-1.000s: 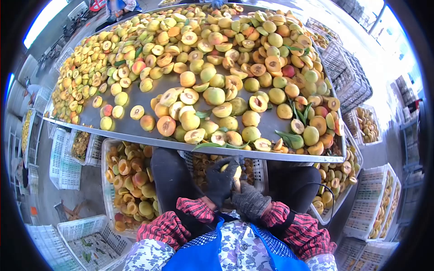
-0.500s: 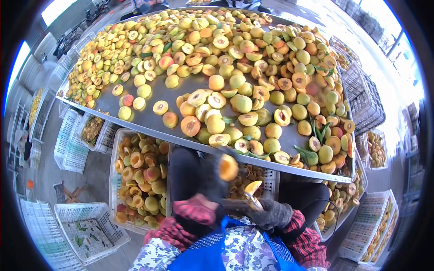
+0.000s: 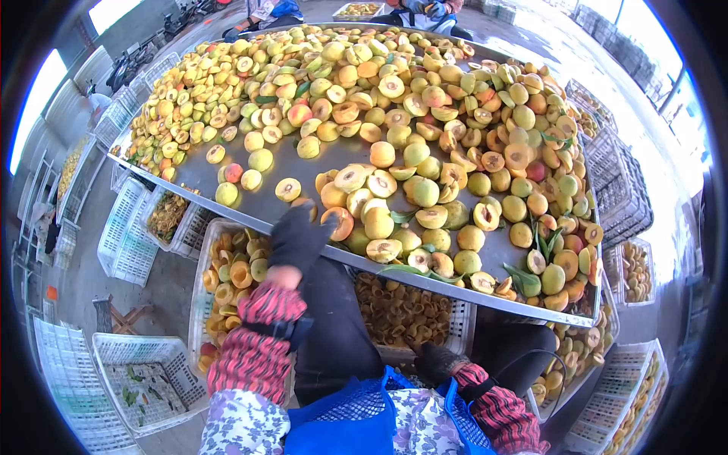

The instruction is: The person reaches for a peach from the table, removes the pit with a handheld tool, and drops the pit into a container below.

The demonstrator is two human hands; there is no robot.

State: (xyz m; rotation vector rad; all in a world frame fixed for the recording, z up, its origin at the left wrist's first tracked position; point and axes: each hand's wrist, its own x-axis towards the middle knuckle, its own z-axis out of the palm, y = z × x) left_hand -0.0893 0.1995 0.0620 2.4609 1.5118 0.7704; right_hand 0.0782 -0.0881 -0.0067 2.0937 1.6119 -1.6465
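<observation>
My left hand (image 3: 300,239), in a dark glove, reaches over the front edge of the metal table (image 3: 265,178). Its fingers are apart, with the tips close to a cut yellow peach (image 3: 340,224) and below another halved peach (image 3: 288,189) showing its stone. Lower down, my right hand (image 3: 437,365) is closed in front of the crate of peach stones and scraps (image 3: 402,311). The small knife it gripped half a second ago is mostly hidden against the dark background. Whole and halved peaches (image 3: 379,222) are heaped along the table front.
A white crate of pitted peach halves (image 3: 201,303) stands left of my legs. Another crate of halves (image 3: 607,371) is at my right. A crate with leaf scraps (image 3: 193,375) sits lower left. Two people (image 3: 432,9) are at the table's far side.
My left hand has gone from beside my right hand up to the table edge, and the pitted half is out of it. My right hand has lowered; the yellow slice at its knife no longer shows.
</observation>
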